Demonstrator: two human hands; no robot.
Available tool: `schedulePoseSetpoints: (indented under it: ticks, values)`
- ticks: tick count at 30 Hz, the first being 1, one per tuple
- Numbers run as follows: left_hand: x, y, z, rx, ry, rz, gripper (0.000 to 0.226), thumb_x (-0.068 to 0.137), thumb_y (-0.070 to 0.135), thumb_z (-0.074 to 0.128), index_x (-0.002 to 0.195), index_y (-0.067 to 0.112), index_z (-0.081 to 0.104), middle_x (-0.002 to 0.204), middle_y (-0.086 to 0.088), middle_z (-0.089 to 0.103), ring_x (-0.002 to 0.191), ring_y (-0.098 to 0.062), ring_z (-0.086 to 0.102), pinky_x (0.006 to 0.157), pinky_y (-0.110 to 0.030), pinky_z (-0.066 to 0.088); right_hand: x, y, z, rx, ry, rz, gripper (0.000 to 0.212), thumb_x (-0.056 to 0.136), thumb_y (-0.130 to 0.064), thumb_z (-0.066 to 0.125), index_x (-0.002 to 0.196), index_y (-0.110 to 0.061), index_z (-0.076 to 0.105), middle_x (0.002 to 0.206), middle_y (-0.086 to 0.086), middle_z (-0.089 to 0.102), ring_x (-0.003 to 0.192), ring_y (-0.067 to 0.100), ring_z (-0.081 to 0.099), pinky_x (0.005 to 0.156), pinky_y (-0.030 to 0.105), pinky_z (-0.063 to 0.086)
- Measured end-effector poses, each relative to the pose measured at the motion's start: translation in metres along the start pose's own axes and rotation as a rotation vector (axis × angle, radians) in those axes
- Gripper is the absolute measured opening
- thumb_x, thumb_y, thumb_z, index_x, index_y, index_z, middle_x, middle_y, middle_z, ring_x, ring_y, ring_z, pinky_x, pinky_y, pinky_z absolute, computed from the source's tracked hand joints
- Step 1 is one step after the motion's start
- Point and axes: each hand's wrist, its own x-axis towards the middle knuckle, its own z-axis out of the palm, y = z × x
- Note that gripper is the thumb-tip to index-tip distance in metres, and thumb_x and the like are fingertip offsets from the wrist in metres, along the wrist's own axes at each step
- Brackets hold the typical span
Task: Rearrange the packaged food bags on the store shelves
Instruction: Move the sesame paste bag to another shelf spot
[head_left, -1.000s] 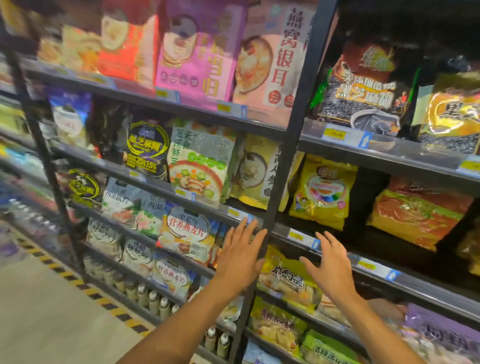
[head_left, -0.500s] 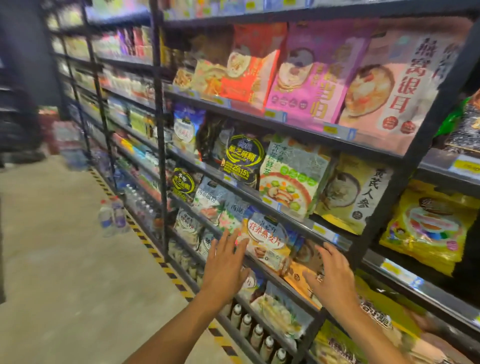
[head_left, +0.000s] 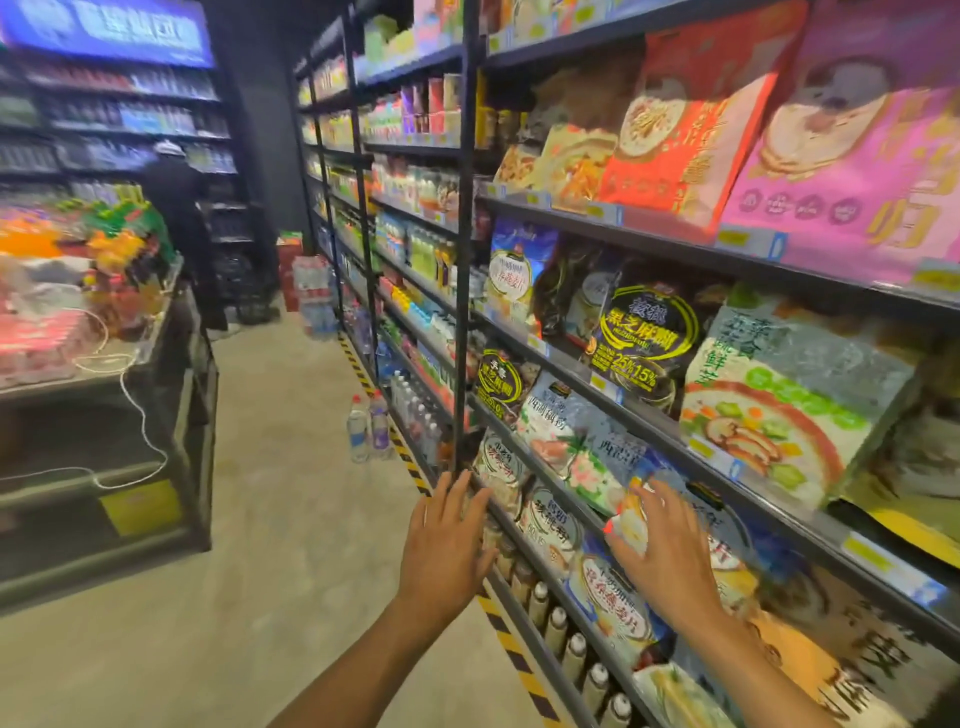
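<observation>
- Packaged food bags (head_left: 571, 441) fill the shelves (head_left: 649, 417) right of the black upright post (head_left: 460, 260); they stand on end, long axis up and down, leaning back, printed faces toward the aisle
- Left hand (head_left: 447, 540) at the foot of the post: fingers straight, holding nothing, tips beside the post
- Right hand (head_left: 670, 551), further right of the post: fingers spread flat before a blue-and-white oat bag (head_left: 610, 608); whether they touch it cannot be told

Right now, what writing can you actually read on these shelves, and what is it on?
"黑芝麻糊": black bag with yellow ring.
"25% 15%": same black bag, near its bottom.
"西湖藕粉": pale bag, one shelf below.
"核桃粉": white bag, lower still.
Yellow price tags and blue overhead sign: too blurred to read.
</observation>
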Motion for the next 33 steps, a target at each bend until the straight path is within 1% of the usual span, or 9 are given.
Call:
schedulePoseSetpoints:
  ticks: [3, 6, 9, 15, 19, 22, 27, 31, 33]
  values:
    - [0.032, -0.022, 0.004, 0.014, -0.002, -0.022, 0.076, 0.099, 0.058, 0.053, 0.164, 0.033, 0.02, 0.175, -0.001, 0.009, 0.162, -0.029, 0.003, 0.129, -0.051, 0.015, 0.039, -0.011, 0.021, 0.036, -0.015, -0.015, 0.071, 0.092, -0.052, 0.068, 0.153, -0.028, 0.039, 0.164, 0.0, 0.028, 0.152, 0.025, 0.025, 0.121, 0.052, 0.03]
    - [0.07, -0.039, 0.007, 0.035, 0.037, -0.015, 0.077, 0.096, 0.06, 0.056, 0.162, 0.033, 0.028, 0.174, -0.002, 0.018, 0.161, -0.029, 0.012, 0.127, -0.051, 0.02, 0.08, -0.018, 0.037, 0.079, -0.021, -0.018, 0.071, 0.092, -0.051, 0.068, 0.153, -0.029, 0.038, 0.165, 0.0, 0.027, 0.152, 0.025, 0.024, 0.121, 0.053, 0.031]
    - [0.11, -0.05, 0.011, 0.036, 0.031, -0.013, 0.078, 0.098, 0.061, 0.053, 0.164, 0.036, 0.019, 0.175, 0.001, 0.007, 0.162, -0.026, 0.002, 0.129, -0.047, 0.012, 0.12, -0.021, 0.05, 0.075, -0.018, -0.012, 0.071, 0.093, -0.052, 0.066, 0.154, -0.028, 0.038, 0.165, 0.0, 0.027, 0.153, 0.025, 0.023, 0.12, 0.053, 0.031]
    - [0.172, -0.064, 0.018, 0.006, 0.04, -0.01, 0.079, 0.099, 0.062, 0.049, 0.164, 0.036, 0.013, 0.175, 0.002, 0.003, 0.162, -0.023, -0.003, 0.129, -0.043, 0.005, 0.187, -0.031, 0.069, 0.087, -0.001, -0.013, 0.069, 0.091, -0.047, 0.07, 0.151, -0.028, 0.042, 0.162, -0.001, 0.032, 0.15, 0.024, 0.028, 0.118, 0.053, 0.033]
    - [0.21, -0.083, 0.025, -0.039, 0.043, -0.012, 0.079, 0.099, 0.062, 0.051, 0.164, 0.036, 0.014, 0.175, 0.003, 0.004, 0.162, -0.024, 0.0, 0.129, -0.043, 0.008, 0.228, -0.039, 0.083, 0.105, -0.01, -0.023, 0.07, 0.093, -0.05, 0.067, 0.153, -0.027, 0.039, 0.164, -0.002, 0.028, 0.151, 0.023, 0.025, 0.119, 0.051, 0.032]
    - [0.245, -0.103, 0.033, -0.084, 0.071, -0.008, 0.08, 0.097, 0.063, 0.055, 0.164, 0.035, 0.02, 0.174, 0.001, 0.012, 0.162, -0.025, 0.008, 0.128, -0.045, 0.016, 0.258, -0.049, 0.094, 0.118, -0.007, -0.006, 0.077, 0.091, -0.057, 0.067, 0.155, -0.025, 0.037, 0.163, -0.002, 0.026, 0.152, 0.022, 0.024, 0.121, 0.05, 0.03]
    - [0.313, -0.143, 0.045, -0.115, 0.066, 0.018, 0.083, 0.097, 0.062, 0.056, 0.164, 0.033, 0.018, 0.175, 0.002, 0.01, 0.162, -0.024, 0.006, 0.13, -0.044, 0.013, 0.31, -0.066, 0.121, 0.118, 0.008, 0.03, 0.078, 0.089, -0.048, 0.072, 0.154, -0.024, 0.037, 0.16, -0.004, 0.03, 0.149, 0.023, 0.029, 0.118, 0.052, 0.035]
    - [0.374, -0.179, 0.05, -0.171, 0.078, 0.091, 0.082, 0.096, 0.062, 0.057, 0.164, 0.031, 0.022, 0.174, 0.001, 0.014, 0.161, -0.025, 0.012, 0.129, -0.047, 0.019, 0.352, -0.086, 0.136, 0.098, 0.043, 0.082, 0.078, 0.091, -0.048, 0.07, 0.155, -0.022, 0.035, 0.162, -0.002, 0.029, 0.15, 0.023, 0.029, 0.12, 0.05, 0.033]
    - [0.406, -0.194, 0.05, -0.181, 0.059, 0.125, 0.082, 0.097, 0.063, 0.054, 0.164, 0.032, 0.019, 0.174, 0.002, 0.012, 0.161, -0.024, 0.01, 0.13, -0.047, 0.02, 0.37, -0.098, 0.141, 0.107, 0.064, 0.121, 0.079, 0.092, -0.049, 0.069, 0.157, -0.022, 0.033, 0.164, -0.001, 0.027, 0.152, 0.023, 0.026, 0.122, 0.048, 0.031]
